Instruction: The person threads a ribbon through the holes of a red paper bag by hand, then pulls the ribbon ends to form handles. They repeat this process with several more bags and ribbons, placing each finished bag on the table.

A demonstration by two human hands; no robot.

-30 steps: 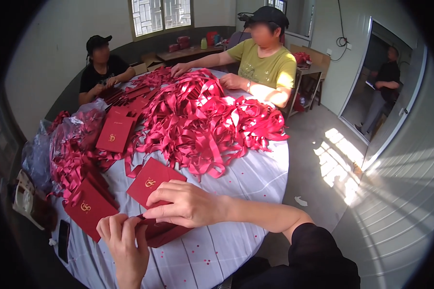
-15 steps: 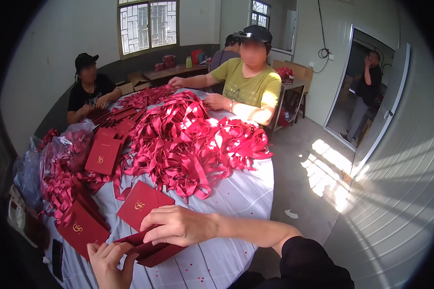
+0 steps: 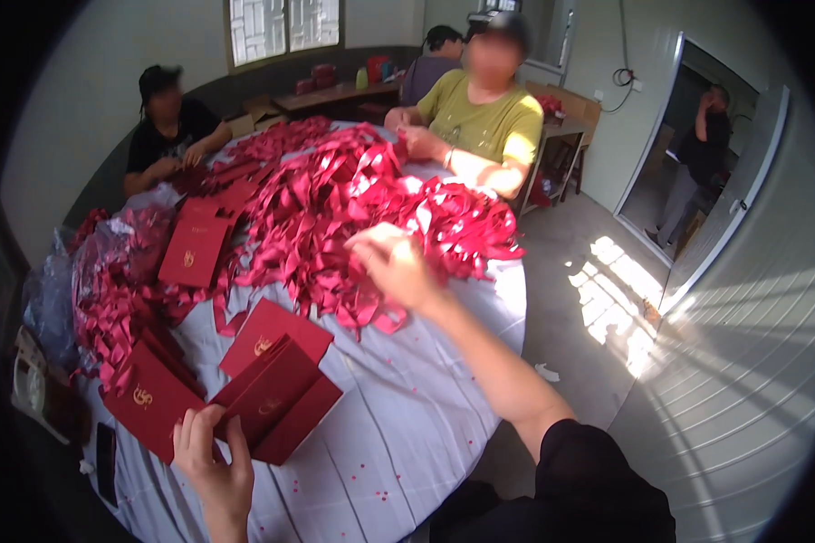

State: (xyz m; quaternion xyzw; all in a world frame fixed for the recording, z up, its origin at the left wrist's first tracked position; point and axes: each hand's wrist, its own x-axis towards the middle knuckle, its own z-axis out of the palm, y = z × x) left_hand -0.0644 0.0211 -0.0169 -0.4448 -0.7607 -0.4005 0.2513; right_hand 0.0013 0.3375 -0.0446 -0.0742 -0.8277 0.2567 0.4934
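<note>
My left hand [image 3: 210,457] grips the lower left edge of a dark red paper bag [image 3: 276,398], thumb on one side and fingers on the other. The bag stands partly spread, with a faint emblem on its inner panel. My right hand [image 3: 396,262] is over the near side of a big heap of red ribbons [image 3: 335,195], its fingers loosely bent and nothing visible in them. Behind the held bag lies a flat red bag [image 3: 264,339] with a gold emblem. Another red bag [image 3: 149,398] lies left of it, on top of similar ones.
A pale cloth covers the round table [image 3: 385,398]. More red bags [image 3: 195,244] lie beyond, near a clear plastic sack [image 3: 86,276] of ribbons. A dark phone [image 3: 106,462] is at the left edge. Two people [image 3: 480,122] [image 3: 167,127] work across the table.
My right hand has left the paper bag and moved up and away to the ribbon heap. The bag in my left hand is now spread wider. The person opposite has brought both hands together.
</note>
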